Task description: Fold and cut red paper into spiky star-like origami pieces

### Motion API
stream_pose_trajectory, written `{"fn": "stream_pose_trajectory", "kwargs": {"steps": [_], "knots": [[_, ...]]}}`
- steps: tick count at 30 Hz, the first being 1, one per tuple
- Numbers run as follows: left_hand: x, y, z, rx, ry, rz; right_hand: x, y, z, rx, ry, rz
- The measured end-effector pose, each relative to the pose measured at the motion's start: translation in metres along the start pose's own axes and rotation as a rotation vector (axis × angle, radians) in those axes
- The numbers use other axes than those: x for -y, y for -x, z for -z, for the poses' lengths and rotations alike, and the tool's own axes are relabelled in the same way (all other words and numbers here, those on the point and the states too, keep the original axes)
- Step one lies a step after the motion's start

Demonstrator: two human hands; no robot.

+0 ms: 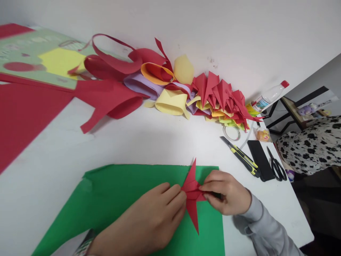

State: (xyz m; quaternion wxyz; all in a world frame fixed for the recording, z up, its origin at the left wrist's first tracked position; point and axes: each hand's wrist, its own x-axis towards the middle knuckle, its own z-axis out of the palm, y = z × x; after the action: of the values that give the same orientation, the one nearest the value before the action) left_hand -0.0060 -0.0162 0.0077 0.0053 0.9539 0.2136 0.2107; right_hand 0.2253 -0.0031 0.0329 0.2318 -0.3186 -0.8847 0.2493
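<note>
A folded red paper piece [192, 209] with long pointed tips spreads out over a green sheet [119, 192]. My left hand [157, 213] is closed on its left side, the fingertips hidden behind the knuckles. On the right, my right hand [226, 192] pinches the same piece between thumb and fingers. Similar pointed red paper pieces [221, 90] lie bunched at the back of the table, with yellow and orange folded ones beneath them.
Rolled and cut red paper [109, 97] lies at the back left, near a yellow paper loop [172, 102]. To the right are a tape roll [231, 133], a utility knife [241, 156], a black flat object [260, 160], scissors [277, 167] and a bottle [270, 95]. A person in patterned clothing [314, 144] is beyond the right edge.
</note>
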Motion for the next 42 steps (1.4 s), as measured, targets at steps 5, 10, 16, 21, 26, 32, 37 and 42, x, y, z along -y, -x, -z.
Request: {"fn": "stream_pose_trajectory", "kwargs": {"steps": [5, 10, 16, 21, 26, 32, 37, 42], "knots": [[-0.001, 0.002, -0.002, 0.022, 0.004, -0.005, -0.003, 0.004, -0.004, 0.023, 0.02, -0.062], [-0.001, 0.004, -0.004, -0.013, 0.1, 0.021, 0.0, 0.006, -0.005, 0.051, 0.091, -0.095], [-0.004, 0.001, -0.004, -0.019, 0.141, 0.033, 0.0, 0.007, -0.007, 0.016, 0.082, -0.1], [-0.008, 0.006, -0.007, 0.041, 0.172, 0.029, -0.004, 0.005, 0.001, 0.057, -0.074, -0.134], [-0.011, 0.007, -0.009, 0.052, 0.155, -0.011, -0.004, 0.006, 0.004, 0.063, -0.053, -0.23], [-0.013, -0.002, -0.005, -0.011, 0.089, -0.033, -0.006, 0.008, 0.005, 0.07, -0.075, -0.268], [-0.012, -0.001, -0.003, 0.008, 0.093, -0.04, 0.002, 0.004, 0.003, -0.051, -0.096, -0.193], [-0.012, 0.003, -0.003, 0.024, 0.028, -0.038, 0.011, 0.0, -0.008, -0.007, 0.068, 0.036]]}}
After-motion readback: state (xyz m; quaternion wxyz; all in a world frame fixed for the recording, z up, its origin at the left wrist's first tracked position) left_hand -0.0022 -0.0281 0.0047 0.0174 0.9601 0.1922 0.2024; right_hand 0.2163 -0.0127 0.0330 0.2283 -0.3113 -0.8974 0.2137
